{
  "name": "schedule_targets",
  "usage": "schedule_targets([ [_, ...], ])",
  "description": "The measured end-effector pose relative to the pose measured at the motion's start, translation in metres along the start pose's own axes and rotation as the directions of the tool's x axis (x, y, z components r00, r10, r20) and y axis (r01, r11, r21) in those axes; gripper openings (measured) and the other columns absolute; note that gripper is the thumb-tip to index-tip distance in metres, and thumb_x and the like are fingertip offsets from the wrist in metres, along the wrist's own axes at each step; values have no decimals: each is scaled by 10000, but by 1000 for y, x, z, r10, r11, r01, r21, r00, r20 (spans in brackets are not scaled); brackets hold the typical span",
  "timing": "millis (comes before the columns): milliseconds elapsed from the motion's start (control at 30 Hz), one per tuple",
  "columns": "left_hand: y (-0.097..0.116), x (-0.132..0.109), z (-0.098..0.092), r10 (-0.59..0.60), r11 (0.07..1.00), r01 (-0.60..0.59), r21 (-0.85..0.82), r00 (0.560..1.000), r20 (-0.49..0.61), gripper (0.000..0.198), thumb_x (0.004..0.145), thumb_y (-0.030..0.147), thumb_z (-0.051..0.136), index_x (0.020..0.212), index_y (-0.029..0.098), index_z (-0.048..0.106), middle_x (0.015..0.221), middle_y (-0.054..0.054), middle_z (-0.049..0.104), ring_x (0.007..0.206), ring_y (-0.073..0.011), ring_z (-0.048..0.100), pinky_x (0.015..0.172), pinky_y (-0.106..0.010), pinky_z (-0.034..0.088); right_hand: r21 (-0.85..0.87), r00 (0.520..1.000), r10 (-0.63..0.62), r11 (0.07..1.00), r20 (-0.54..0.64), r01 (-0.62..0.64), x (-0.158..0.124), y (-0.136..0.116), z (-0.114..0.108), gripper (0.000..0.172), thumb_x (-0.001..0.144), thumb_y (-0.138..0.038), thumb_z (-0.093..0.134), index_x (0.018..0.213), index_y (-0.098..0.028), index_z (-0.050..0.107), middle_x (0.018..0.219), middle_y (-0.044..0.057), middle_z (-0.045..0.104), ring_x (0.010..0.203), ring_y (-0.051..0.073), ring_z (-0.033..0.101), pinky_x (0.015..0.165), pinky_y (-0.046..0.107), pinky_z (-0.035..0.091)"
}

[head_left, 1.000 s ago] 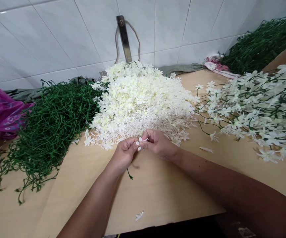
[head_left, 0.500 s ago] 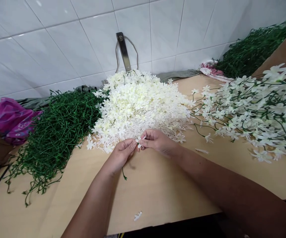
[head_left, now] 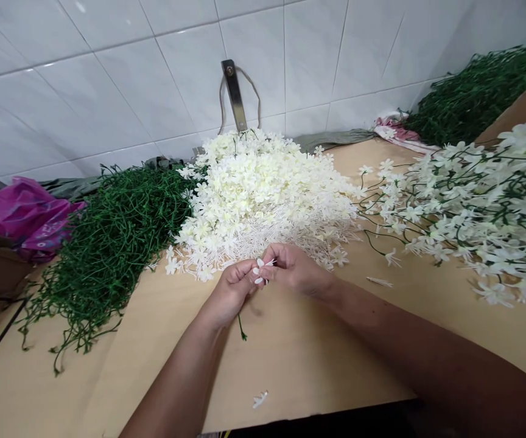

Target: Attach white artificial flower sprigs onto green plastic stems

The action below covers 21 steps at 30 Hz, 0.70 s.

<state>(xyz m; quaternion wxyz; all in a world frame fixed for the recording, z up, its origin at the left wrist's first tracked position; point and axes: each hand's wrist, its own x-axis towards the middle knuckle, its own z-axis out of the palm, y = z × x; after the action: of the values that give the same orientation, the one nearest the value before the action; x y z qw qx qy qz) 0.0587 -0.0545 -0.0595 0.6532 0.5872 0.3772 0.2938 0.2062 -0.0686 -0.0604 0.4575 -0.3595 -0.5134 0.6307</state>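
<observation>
Over the front of the cardboard-covered table my two hands meet, fingertips touching. My left hand (head_left: 236, 287) is closed on a green plastic stem (head_left: 242, 328), whose lower end hangs below the fingers. Pinched in my right hand (head_left: 293, 267) is a small white artificial flower (head_left: 259, 267), its petals showing between the two thumbs. Where stem and flower come together is hidden by my fingers. Just behind the hands rises a heap of white flower heads (head_left: 263, 182) with thin pale stamens.
Left lies a pile of green stems (head_left: 126, 219), beside a magenta plastic bag (head_left: 30, 213). Flowers on stems (head_left: 468, 207) spread at the right, below more green stems (head_left: 495, 85). A loose petal piece (head_left: 260, 399) lies near the front edge. A metal bracket (head_left: 234, 94) stands against the tiled wall.
Both hands have shifted slightly right and down along with the whole view. The white flower has turned a little, showing more petals between the fingers.
</observation>
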Motion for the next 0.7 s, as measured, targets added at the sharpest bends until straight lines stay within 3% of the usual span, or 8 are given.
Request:
schedule_targets([
  [133, 7, 0, -2, -33, 995, 26, 92, 996, 79, 318, 724, 420, 525, 567, 154, 448, 479, 65, 298, 444, -56, 211, 449, -213, 160, -90, 997, 63, 994, 43, -59, 0, 2, -6, 303, 647, -392, 641, 703, -169, 444, 627, -6, 582, 628, 112, 544, 597, 248, 400],
  [233, 18, -2, -8, -39, 960, -2, 278, 989, 139, 313, 738, 415, 502, 569, 152, 494, 496, 47, 383, 464, -68, 308, 467, -214, 235, -216, 991, 88, 974, 105, -63, 0, -3, -15, 275, 671, -385, 618, 727, -159, 472, 663, 0, 588, 616, 96, 526, 567, 222, 382],
  [300, 22, -2, -15, 4, 897, -54, 438, 993, 116, 319, 759, 407, 469, 581, 151, 538, 547, 19, 470, 535, -97, 408, 525, -228, 309, -333, 972, 125, 941, 200, -53, -2, -12, -21, 250, 671, -363, 618, 741, -149, 509, 669, 2, 588, 603, 85, 513, 554, 211, 372],
  [367, 22, -1, -26, 97, 808, -61, 585, 995, -31, 314, 774, 395, 439, 629, 154, 580, 634, -11, 546, 641, -137, 486, 610, -254, 360, -442, 940, 188, 896, 286, -45, -4, -20, -28, 255, 650, -354, 634, 758, -139, 550, 662, 7, 589, 597, 87, 514, 554, 212, 377],
  [400, 20, 0, -32, 169, 763, -35, 646, 975, -147, 298, 777, 382, 432, 668, 160, 598, 692, -24, 576, 699, -155, 511, 651, -268, 372, -479, 935, 196, 877, 296, -33, -5, -23, -30, 254, 651, -354, 631, 767, -137, 566, 666, 11, 592, 602, 91, 521, 561, 218, 385],
  [500, 10, 7, -48, 375, 610, 92, 787, 841, -389, 216, 754, 325, 466, 760, 180, 625, 787, -44, 595, 773, -188, 527, 699, -298, 387, -585, 987, 45, 809, 153, 54, -3, -24, -35, 202, 701, -340, 580, 762, -148, 593, 725, 27, 602, 654, 110, 536, 594, 242, 403],
  [600, 2, 15, -54, 476, 454, 189, 871, 775, -416, 234, 723, 289, 510, 908, 209, 631, 865, -63, 576, 862, -227, 510, 760, -342, 383, -787, 971, -238, 602, -17, 134, 2, -15, -35, 138, 716, -288, 578, 755, -158, 601, 789, 47, 588, 756, 149, 516, 665, 282, 407],
  [700, -1, 21, -55, 485, 350, 237, 906, 782, -391, 262, 721, 270, 514, 951, 219, 629, 909, -86, 566, 916, -259, 497, 791, -375, 371, -954, 927, -372, 288, -37, 78, 6, -5, -32, 186, 697, -231, 612, 857, -139, 599, 879, 98, 566, 890, 214, 458, 772, 348, 376],
])
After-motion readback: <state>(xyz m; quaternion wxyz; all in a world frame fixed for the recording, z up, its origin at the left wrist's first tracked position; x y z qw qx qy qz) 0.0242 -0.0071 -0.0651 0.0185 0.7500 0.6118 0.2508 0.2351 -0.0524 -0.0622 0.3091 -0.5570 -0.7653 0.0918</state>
